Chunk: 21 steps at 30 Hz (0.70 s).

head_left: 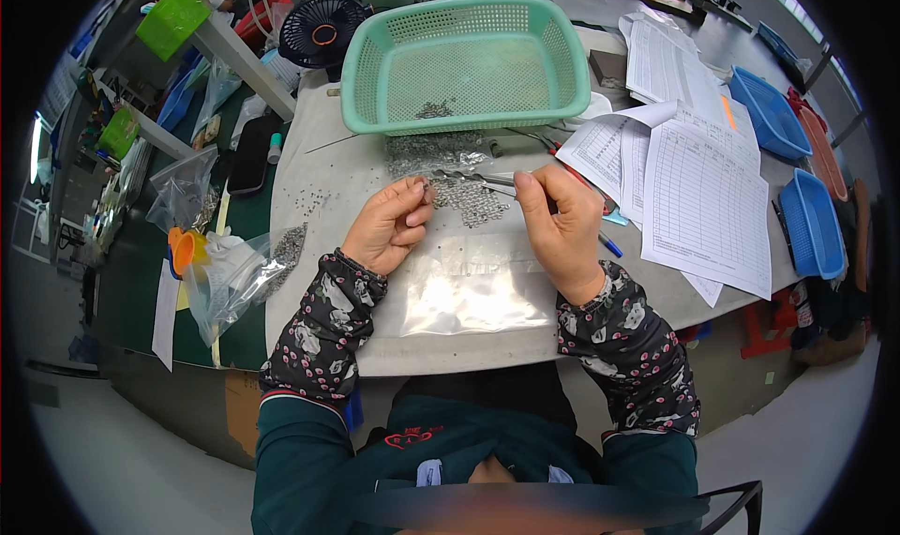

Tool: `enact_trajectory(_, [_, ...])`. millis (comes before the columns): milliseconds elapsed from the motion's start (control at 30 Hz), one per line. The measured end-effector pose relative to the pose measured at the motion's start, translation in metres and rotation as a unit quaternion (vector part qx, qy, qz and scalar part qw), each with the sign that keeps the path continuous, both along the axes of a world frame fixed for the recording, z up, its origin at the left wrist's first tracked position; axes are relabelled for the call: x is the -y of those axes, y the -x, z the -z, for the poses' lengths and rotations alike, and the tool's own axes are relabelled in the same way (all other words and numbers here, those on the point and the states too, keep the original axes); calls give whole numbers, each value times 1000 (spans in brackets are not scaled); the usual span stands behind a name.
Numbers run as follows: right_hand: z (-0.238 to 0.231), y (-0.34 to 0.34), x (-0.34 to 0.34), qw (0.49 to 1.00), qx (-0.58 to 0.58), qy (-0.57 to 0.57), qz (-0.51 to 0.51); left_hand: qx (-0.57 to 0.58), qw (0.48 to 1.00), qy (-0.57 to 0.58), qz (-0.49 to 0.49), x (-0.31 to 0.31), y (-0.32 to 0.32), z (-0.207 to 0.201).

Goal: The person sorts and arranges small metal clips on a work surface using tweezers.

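Observation:
My right hand (565, 224) is closed round the shank of a metal twist drill bit (469, 177), which points left. My left hand (389, 221) pinches at the bit's far end; a small part seems to sit between its fingertips, too small to make out. Just beyond the hands, many small shiny metal parts (480, 212) lie loosely spread on the pale tabletop (356, 343). Behind them lies a clear bag of small grey parts (422, 152). A flat clear plastic bag (478, 301) lies between my forearms and reflects the light.
A green perforated basket (469, 122) holding a few small parts stands at the back, beside a black fan (323, 30). Printed sheets (703, 188), a blue pen (609, 245) and blue baskets (811, 221) are to the right. At left lie a part-filled plastic bag (234, 286) and a phone (253, 155).

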State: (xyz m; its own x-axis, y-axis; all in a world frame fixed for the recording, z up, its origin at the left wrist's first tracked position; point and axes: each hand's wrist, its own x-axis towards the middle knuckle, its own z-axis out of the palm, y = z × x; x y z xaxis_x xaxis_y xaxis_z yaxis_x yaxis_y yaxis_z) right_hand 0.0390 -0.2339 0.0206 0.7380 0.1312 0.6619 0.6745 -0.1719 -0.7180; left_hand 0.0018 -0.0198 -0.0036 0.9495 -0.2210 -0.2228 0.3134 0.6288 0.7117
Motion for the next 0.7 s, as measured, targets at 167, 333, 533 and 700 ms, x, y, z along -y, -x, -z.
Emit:
enact_trajectory(167, [-7,2,-5,999,39,38,4,-27,998,62,-21,-5,0,-3])
enact_trajectory(333, [-7,1,-5,997,52,51,-2,-35,996,84,-21,-5,0,-2])
enact_trajectory(533, [-5,0,-3,997,55,51,1,-44,997,40,-41,1,0,-7])
enact_trajectory(700, [-1,-2,-3,997,58,46,-4,-16,999,-11,-42,-1,-2,0])
